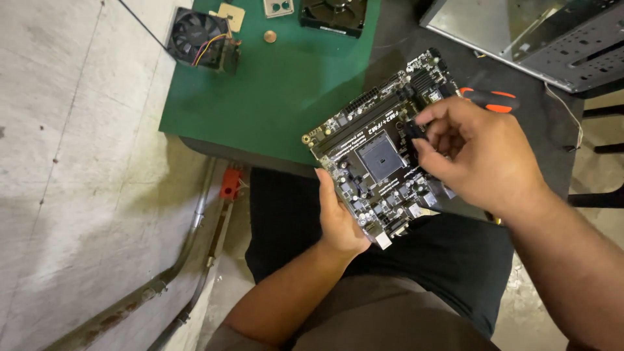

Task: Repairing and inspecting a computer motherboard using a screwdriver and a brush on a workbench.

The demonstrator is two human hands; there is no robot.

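Note:
A black computer motherboard [374,153] with a square grey processor socket is held tilted above my lap. My left hand [339,218] grips its near edge from below, thumb on the board's face. My right hand [478,156] rests over the board's right side, fingertips pinched on a small black part by the socket. A screwdriver with an orange and black handle [491,99] pokes out behind my right hand; whether that hand holds it I cannot tell.
A green mat [273,84] covers the table ahead, with a black cooling fan [198,36] at its left corner, a second fan [333,13], a coin [270,36] and small metal plates. A metal computer case [539,32] lies upper right. Concrete floor spreads left.

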